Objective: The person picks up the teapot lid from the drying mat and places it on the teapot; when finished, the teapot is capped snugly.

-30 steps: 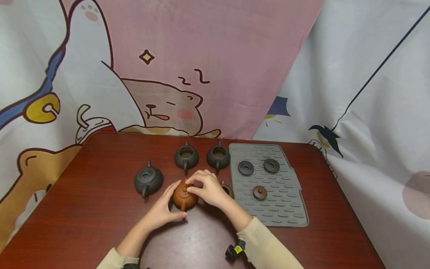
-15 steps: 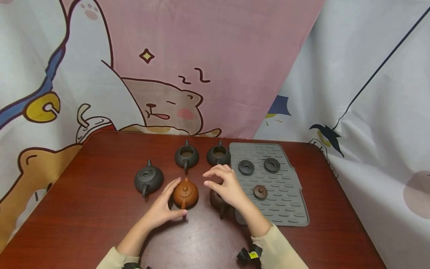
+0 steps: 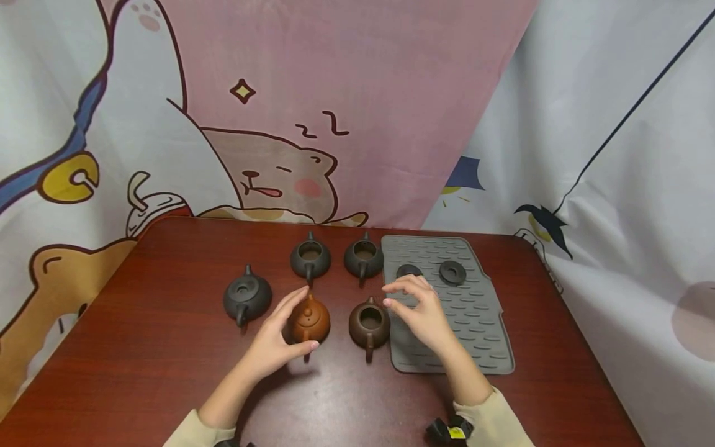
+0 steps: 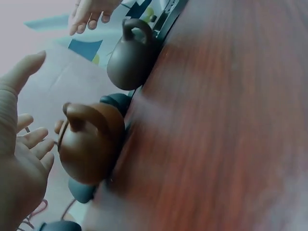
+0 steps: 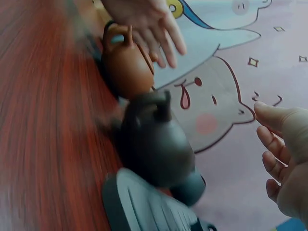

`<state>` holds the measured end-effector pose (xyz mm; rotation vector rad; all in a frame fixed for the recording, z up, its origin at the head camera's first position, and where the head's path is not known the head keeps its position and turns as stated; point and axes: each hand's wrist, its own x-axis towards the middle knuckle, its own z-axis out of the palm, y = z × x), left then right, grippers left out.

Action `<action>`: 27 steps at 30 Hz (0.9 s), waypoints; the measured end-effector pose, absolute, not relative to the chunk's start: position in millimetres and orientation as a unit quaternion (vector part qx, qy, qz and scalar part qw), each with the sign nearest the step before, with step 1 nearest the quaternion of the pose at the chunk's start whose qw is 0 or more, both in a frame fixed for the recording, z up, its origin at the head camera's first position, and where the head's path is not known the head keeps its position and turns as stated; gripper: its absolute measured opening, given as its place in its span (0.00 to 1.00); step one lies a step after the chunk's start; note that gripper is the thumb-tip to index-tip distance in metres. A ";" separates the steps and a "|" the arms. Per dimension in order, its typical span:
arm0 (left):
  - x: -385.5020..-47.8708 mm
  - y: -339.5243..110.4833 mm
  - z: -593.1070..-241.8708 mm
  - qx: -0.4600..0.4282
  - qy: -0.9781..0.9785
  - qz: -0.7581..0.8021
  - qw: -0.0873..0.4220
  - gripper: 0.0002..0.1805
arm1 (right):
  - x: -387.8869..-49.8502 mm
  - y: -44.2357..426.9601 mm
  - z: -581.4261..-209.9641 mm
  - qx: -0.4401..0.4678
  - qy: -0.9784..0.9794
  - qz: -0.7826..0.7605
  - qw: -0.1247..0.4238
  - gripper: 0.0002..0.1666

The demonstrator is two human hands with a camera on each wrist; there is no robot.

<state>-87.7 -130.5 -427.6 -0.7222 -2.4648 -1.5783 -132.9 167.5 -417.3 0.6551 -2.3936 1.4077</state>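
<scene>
An orange-brown clay teapot (image 3: 311, 321) stands with its lid on. My left hand (image 3: 272, 341) is curved around its left side, and the left wrist view shows the fingers (image 4: 36, 139) apart from the pot (image 4: 91, 154). To the right of it is a dark brown teapot (image 3: 369, 329), lidless, with its opening upward. My right hand (image 3: 421, 309) hovers over the left part of the grey mat (image 3: 480, 347), thumb and fingers apart and nothing between them. It hides the brown lid and part of a dark lid (image 3: 409, 270).
Two lidless dark teapots, a left one (image 3: 310, 257) and a right one (image 3: 364, 256), stand at the back. A dark teapot with its lid on (image 3: 247, 299) is at the left. Another dark lid (image 3: 452, 272) lies on the mat. A printed curtain (image 3: 391, 112) hangs behind the table.
My right hand has let go of the orange teapot's lid and moved right, past the brown teapot to above the mat. The left hand has loosened slightly from the orange pot.
</scene>
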 end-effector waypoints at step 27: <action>-92.1 -59.1 -441.5 -0.294 -0.762 -0.577 0.007 0.49 | -124.6 256.4 -461.5 0.132 -0.879 0.433 0.153 0.14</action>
